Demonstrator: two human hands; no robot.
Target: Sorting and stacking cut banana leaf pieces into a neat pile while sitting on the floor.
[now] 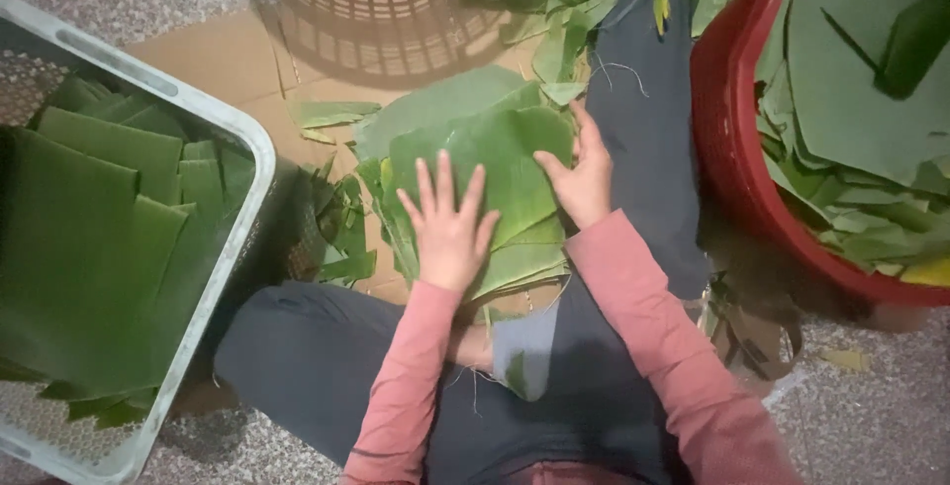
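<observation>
While 2 baskets flank the person, left hand [450,233] and right hand [582,180] press flat, fingers spread, on 1 leaf stack [500,163].

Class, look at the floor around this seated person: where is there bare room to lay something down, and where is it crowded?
Bare cardboard lies between the grey crate and the basket shadow. Speckled floor shows by the red basket. Crowded: the leaf stack under the left hand and right hand.

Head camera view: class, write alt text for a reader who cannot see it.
Left hand and right hand press flat on a stack of large green leaves on brown cardboard. A grey plastic crate and red plastic basket hold more leaves.
</observation>
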